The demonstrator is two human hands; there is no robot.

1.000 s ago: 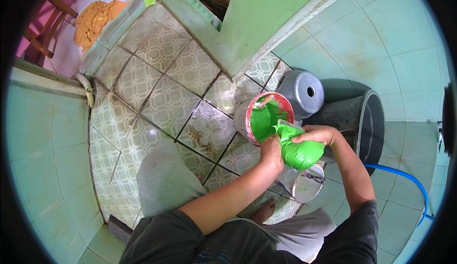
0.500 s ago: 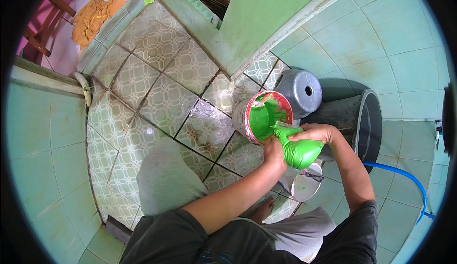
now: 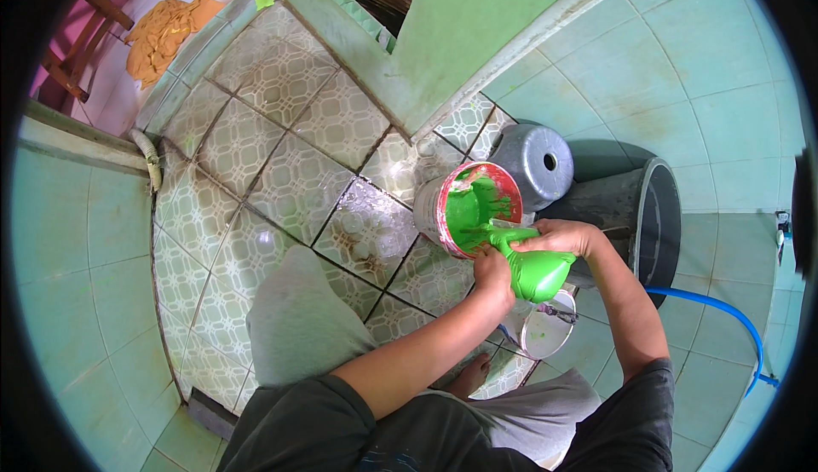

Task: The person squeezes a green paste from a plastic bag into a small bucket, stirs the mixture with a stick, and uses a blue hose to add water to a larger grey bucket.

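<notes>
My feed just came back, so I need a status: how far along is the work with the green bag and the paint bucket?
Done: the bucket stands open, its lid on the floor, and the green bag already bulges with green paint. In hand: the left hand and right hand grip the bag's neck, which runs over the bucket's rim. Left: green paint remains in the bucket, and the bag isn't tied or set down.

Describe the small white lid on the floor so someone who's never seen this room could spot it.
Start at the big dark tub by the tiled wall. Just below the green-coated hands lies the white lid, flat on the floor. Unlike the paint bucket above, it is shallow and white, not red-rimmed.
</notes>
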